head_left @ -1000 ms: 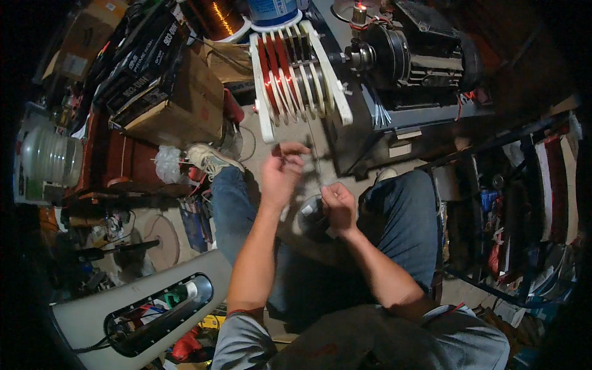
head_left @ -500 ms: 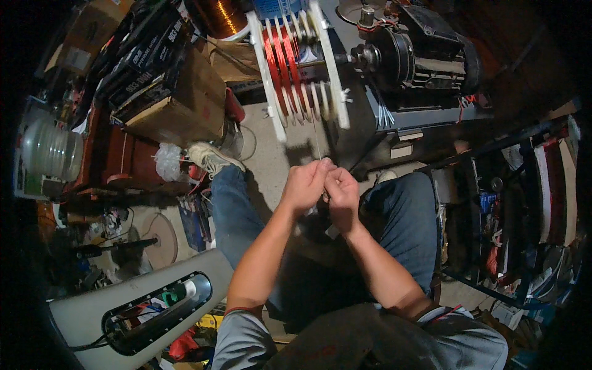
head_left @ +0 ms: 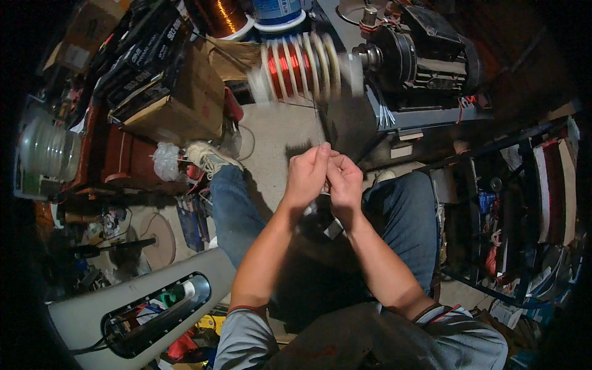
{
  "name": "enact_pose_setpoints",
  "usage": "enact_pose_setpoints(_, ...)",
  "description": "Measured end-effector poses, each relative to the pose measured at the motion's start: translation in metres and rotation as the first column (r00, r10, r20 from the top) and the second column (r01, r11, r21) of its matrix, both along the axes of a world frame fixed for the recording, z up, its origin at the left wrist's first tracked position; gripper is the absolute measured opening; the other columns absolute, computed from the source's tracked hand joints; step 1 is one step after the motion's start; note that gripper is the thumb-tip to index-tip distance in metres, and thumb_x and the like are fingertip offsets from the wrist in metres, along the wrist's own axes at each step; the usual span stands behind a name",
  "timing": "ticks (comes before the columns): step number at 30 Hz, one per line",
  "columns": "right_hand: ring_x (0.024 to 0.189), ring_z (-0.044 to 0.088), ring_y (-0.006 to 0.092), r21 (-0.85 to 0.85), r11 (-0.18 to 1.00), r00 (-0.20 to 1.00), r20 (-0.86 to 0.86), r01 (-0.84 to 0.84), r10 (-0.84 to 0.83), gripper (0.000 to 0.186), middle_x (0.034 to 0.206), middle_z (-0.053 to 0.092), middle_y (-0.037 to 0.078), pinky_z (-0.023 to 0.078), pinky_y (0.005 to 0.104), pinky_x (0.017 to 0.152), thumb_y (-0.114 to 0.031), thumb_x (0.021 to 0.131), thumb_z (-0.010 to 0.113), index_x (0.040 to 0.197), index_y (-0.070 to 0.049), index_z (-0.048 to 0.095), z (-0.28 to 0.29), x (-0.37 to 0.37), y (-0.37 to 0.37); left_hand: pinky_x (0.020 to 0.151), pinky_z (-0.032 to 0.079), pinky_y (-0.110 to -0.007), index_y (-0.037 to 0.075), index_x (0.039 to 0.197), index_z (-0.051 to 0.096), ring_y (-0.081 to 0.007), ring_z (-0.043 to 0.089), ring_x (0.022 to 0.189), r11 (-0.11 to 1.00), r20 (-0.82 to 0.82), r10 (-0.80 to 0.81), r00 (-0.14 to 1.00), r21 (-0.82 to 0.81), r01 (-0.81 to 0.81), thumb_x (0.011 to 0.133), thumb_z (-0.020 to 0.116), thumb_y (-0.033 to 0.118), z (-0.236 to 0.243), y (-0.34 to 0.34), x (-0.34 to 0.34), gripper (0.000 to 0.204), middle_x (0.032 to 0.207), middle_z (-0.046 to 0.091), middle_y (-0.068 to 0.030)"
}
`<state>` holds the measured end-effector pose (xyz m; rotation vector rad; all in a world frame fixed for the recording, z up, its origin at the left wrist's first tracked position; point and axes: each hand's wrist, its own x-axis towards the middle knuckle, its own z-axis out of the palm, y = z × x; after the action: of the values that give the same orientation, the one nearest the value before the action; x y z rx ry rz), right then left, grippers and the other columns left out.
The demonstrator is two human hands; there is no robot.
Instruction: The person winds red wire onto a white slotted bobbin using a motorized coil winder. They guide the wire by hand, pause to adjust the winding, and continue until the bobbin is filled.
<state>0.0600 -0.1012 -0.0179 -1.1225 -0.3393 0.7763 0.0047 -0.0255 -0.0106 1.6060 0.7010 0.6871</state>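
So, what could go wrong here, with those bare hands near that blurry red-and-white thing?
The ribbed reel is blurred, so it is probably turning; if the left hand or right hand strayed up to it, it could be struck or caught.

A thin strand runs from the reel to the bare fingers, so it might cut or rub the skin, or slip loose and go slack.

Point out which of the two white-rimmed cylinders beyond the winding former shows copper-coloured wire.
The left one, the wire spool, with gleaming copper-coloured windings; the blue-wrapped cylinder on its right shows none.
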Motion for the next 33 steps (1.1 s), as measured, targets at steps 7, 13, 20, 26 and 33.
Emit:
enact_pose_setpoints(7,0.068,0.05,0.004,0.072,0.997,0.987,-0.156,-0.032,0.043,0.017,0.083,0.06,0.0,0.04,0.0193,0.06,-0.014,0.094,0.056,0.099,0.002,0.061,-0.002,0.004,0.003,0.066,0.048,-0.025,-0.005,0.091,0.065,-0.0093,0.057,0.072,0.998,0.003,-0.04,0.999,-0.058,0.04,0.101,0.04,0.03,0.001,0.002,0.003,0.044,0.076,0.064,-0.005)
enact_pose_setpoints(13,0.053,0.042,0.0018,0.063,0.998,0.994,-0.107,-0.014,0.021,0.016,0.072,0.056,-0.003,0.032,0.0178,0.046,-0.013,0.095,0.053,0.101,-0.001,0.062,0.006,0.003,0.007,0.053,0.046,-0.025,-0.004,0.092,0.065,-0.0085,0.055,0.058,0.997,0.076,-0.018,0.997,-0.07,0.024,0.1,0.039,0.03,0.003,0.001,0.005,0.043,0.065,0.06,-0.006)
enact_pose_setpoints(20,0.053,0.042,0.0018,0.055,0.998,0.996,-0.079,-0.023,0.027,0.016,0.071,0.056,-0.002,0.032,0.0177,0.046,-0.014,0.095,0.053,0.101,-0.001,0.061,0.002,0.003,0.006,0.056,0.047,-0.028,-0.004,0.091,0.065,-0.01,0.056,0.06,0.998,0.057,0.011,0.998,-0.069,-0.007,0.1,0.04,0.032,-0.005,0.001,0.004,0.044,0.067,0.062,-0.0074)
enact_pose_setpoints(26,0.051,0.041,0.0017,0.037,0.999,0.996,-0.093,-0.01,0.013,0.016,0.067,0.054,-0.003,0.031,0.0178,0.046,-0.015,0.095,0.054,0.099,-0.001,0.062,-0.003,0.003,0.006,0.067,0.048,-0.027,-0.005,0.092,0.064,-0.0112,0.057,0.074,0.998,-0.025,-0.019,0.999,-0.061,0.018,0.101,0.037,0.034,0.0,0.001,0.002,0.048,0.08,0.064,-0.0063)
enact_pose_setpoints(33,0.077,0.058,0.0075,0.054,0.996,0.99,-0.121,-0.065,0.072,0.023,0.088,0.064,0.004,0.047,0.022,0.069,-0.016,0.094,0.057,0.102,0.005,0.06,-0.012,0.006,0.003,0.068,0.047,-0.026,-0.005,0.091,0.064,-0.011,0.058,0.074,0.999,-0.006,-0.009,1.0,-0.041,0.009,0.101,0.037,0.034,-0.003,0.0,0.001,0.048,0.08,0.065,-0.0063)
